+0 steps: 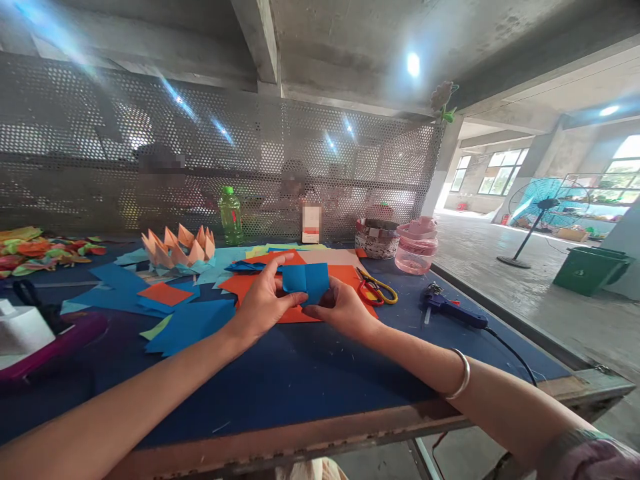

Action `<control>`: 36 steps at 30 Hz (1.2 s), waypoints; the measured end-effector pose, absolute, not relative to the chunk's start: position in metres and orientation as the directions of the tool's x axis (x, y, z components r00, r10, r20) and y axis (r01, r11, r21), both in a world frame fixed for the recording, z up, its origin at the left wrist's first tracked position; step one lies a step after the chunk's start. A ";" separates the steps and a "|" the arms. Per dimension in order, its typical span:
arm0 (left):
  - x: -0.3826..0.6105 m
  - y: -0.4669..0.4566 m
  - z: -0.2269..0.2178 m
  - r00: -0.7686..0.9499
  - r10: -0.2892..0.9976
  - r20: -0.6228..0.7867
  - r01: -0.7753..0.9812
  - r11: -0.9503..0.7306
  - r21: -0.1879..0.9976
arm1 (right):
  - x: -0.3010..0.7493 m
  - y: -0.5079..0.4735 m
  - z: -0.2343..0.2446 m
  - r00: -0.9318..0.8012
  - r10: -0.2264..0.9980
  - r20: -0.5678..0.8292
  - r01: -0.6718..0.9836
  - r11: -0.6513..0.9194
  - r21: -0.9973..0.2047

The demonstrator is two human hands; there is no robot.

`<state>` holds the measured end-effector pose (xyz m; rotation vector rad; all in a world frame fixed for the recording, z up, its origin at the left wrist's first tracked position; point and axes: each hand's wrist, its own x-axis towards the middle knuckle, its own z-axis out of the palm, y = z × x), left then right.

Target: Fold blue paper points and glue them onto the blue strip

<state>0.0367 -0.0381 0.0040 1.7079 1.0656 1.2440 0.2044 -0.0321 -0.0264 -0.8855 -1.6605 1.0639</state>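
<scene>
Between my two hands is a small blue sheet of paper [316,280] with a crease down it. My left hand [265,293] pinches its left edge between thumb and fingers. On the other side, my right hand [345,307] grips the lower right corner, its fingertips partly hidden behind the paper. Beneath them lie orange sheets [345,273] on the dark blue tabletop. Scissors with red and yellow handles [377,288] rest just beyond my right hand. Blue sheets [195,327] are piled left of my left hand, with a small orange piece [165,293] on one.
A folded-paper ring with orange points [179,247] stands back left, near a green bottle [231,217]. Back right are a round container [376,238] and a pink jug [416,247]. A glue gun [455,310] with a cord lies right. Perforated metal panel [330,160] closes the back.
</scene>
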 end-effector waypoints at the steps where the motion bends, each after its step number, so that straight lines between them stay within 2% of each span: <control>1: 0.036 -0.038 0.004 0.170 0.928 0.331 0.194 -0.361 0.912 | 0.204 -0.032 -0.026 -0.290 0.900 0.325 0.084 0.363 -0.928; 8: 0.033 -0.035 0.004 0.166 0.948 0.270 0.203 -0.301 0.932 | 0.205 -0.032 -0.027 -0.301 0.902 0.310 0.117 0.357 -0.927; 14: 0.034 -0.033 0.004 0.219 0.951 0.219 0.102 -0.246 0.964 | 0.207 -0.030 -0.027 -0.300 0.891 0.341 0.153 0.398 -0.904; 20: 0.036 -0.035 0.007 0.268 0.938 0.222 0.036 -0.240 0.970 | 0.206 -0.032 -0.023 -0.296 0.904 0.310 0.121 0.357 -0.926; 25: 0.036 -0.035 0.007 0.202 0.959 0.201 0.037 -0.212 0.977 | 0.206 -0.032 -0.023 -0.284 0.905 0.318 0.089 0.355 -0.931; 29: 0.035 -0.035 0.006 0.264 0.938 0.224 0.067 -0.250 0.966 | 0.208 -0.031 -0.023 -0.262 0.911 0.318 0.113 0.356 -0.928; 36: 0.032 -0.033 0.004 0.224 0.969 0.100 0.175 -0.141 0.974 | 0.207 -0.032 -0.025 -0.290 0.902 0.319 0.084 0.356 -0.931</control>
